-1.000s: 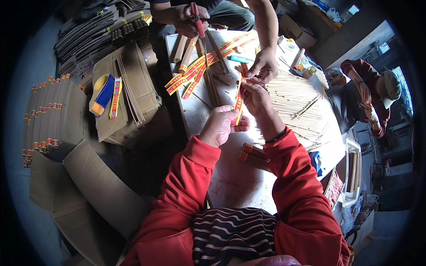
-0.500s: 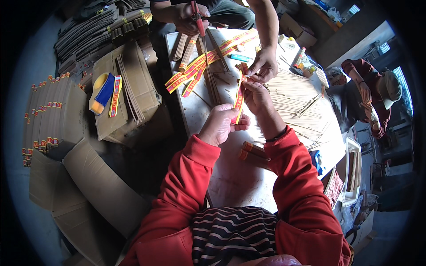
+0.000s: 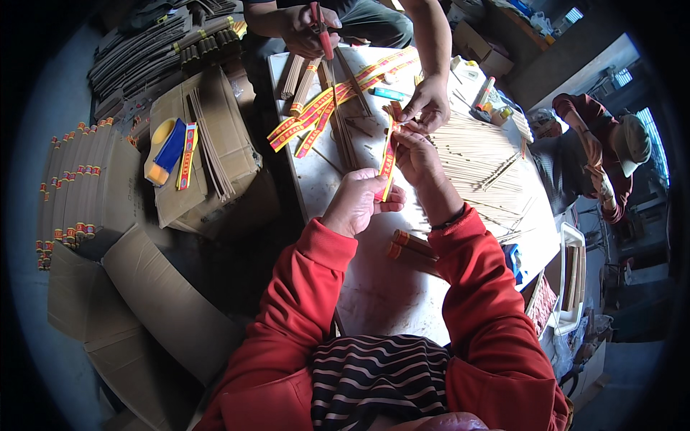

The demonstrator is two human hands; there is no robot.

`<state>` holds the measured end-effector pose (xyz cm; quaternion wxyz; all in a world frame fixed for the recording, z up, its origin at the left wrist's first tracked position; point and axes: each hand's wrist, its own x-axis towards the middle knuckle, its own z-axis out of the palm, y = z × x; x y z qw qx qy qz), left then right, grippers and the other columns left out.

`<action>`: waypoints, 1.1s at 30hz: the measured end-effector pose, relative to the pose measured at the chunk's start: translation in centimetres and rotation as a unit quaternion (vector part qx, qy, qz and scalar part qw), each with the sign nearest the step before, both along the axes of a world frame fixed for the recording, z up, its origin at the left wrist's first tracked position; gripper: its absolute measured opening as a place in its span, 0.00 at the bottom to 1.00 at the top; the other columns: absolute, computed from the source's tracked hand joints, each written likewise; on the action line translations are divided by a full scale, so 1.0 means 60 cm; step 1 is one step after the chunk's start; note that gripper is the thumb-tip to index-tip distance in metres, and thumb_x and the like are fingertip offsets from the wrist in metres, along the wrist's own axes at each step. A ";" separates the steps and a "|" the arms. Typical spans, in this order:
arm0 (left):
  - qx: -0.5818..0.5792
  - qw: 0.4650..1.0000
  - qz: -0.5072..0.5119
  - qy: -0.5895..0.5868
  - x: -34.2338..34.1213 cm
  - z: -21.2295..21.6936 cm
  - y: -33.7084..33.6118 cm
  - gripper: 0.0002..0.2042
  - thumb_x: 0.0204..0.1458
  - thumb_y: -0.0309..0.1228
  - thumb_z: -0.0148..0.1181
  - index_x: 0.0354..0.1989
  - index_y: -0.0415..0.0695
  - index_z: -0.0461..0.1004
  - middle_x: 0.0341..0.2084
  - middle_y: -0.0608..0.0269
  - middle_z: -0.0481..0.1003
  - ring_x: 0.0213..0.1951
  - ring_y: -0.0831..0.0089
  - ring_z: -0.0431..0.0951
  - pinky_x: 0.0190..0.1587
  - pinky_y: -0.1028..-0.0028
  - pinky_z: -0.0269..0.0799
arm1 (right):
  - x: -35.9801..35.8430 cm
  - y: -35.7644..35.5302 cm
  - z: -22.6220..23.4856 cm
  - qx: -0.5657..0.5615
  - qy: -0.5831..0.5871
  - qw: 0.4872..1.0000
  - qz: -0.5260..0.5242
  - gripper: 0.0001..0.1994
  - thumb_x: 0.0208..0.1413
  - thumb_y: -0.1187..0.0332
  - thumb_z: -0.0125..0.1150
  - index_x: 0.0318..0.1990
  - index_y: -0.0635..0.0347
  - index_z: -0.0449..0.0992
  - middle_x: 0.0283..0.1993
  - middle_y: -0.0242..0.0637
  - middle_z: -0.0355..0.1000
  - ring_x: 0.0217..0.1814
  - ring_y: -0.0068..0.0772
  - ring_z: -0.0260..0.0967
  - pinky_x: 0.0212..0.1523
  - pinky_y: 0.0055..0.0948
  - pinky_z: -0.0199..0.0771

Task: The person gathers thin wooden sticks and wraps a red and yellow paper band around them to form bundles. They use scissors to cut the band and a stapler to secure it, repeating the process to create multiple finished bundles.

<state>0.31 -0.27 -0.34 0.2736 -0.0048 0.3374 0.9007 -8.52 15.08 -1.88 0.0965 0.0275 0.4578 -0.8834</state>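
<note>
Both hands, left hand (image 3: 357,203) and right hand (image 3: 417,156), fingers closed around a red-and-yellow packet (image 3: 388,159) above the worktop (image 3: 374,287).

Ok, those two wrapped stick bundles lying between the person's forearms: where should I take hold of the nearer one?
Probably mid-length, coming from above. The nearer wrapped bundle lies flat on the white table, slanting down to the right, beside the second bundle. Its right end is hidden behind the right sleeve, so put the fingers across the exposed brown middle, clear of the orange-capped left end.
</note>
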 end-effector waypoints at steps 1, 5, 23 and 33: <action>0.000 1.000 0.000 0.001 0.000 0.000 0.000 0.09 0.50 0.31 0.47 0.31 0.36 0.67 0.26 0.52 0.72 0.29 0.66 0.74 0.33 0.69 0.72 | 0.001 -0.002 0.001 -0.001 -0.003 1.000 -0.011 0.05 0.49 0.77 0.49 0.34 0.66 0.69 0.32 0.36 0.70 0.33 0.24 0.67 0.38 0.22 0.68; -0.001 1.000 -0.002 -0.002 0.000 -0.002 0.000 0.09 0.50 0.30 0.47 0.31 0.36 0.67 0.26 0.53 0.72 0.29 0.66 0.74 0.33 0.69 0.72 | 0.005 -0.014 0.008 -0.009 -0.005 0.999 -0.039 0.05 0.48 0.79 0.50 0.34 0.64 0.69 0.31 0.33 0.69 0.31 0.23 0.66 0.34 0.20 0.68; -0.008 1.000 0.003 0.001 0.004 0.003 0.000 0.09 0.50 0.31 0.47 0.31 0.37 0.67 0.25 0.53 0.72 0.28 0.66 0.74 0.33 0.69 0.72 | 0.017 -0.018 0.025 -0.009 0.009 0.999 -0.041 0.12 0.48 0.81 0.47 0.42 0.62 0.66 0.37 0.33 0.68 0.37 0.24 0.65 0.40 0.22 0.66; 0.000 1.000 0.001 0.000 0.008 0.007 -0.004 0.09 0.49 0.31 0.48 0.31 0.37 0.67 0.26 0.53 0.72 0.29 0.66 0.74 0.33 0.69 0.72 | 0.010 -0.013 0.011 -0.001 0.024 0.999 -0.033 0.15 0.49 0.80 0.44 0.46 0.66 0.64 0.40 0.38 0.67 0.41 0.28 0.65 0.44 0.25 0.65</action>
